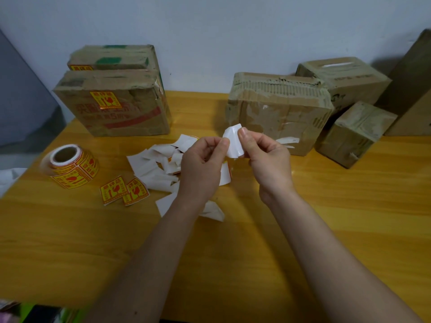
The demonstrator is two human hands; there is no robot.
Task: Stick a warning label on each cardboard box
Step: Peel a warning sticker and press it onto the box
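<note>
Both hands are raised over the middle of the wooden table [326, 217]. My left hand [201, 166] and my right hand [265, 155] pinch one warning label [233, 142] between them, its white backing side toward me and curling. A roll of yellow-and-red labels [70, 166] lies at the left. Two loose labels [123, 191] lie face up beside it. At the back left stands a cardboard box [112, 106] bearing a yellow label [105, 99], with a second labelled box [114, 58] behind it. Just beyond my hands is a large box [277, 110] showing no yellow label.
A pile of white backing scraps [161, 169] lies under and left of my hands. Two more boxes [342, 80] [354, 134] stand at the back right, with a tall carton [410, 89] against the wall. The table's front edge runs near the bottom of the view.
</note>
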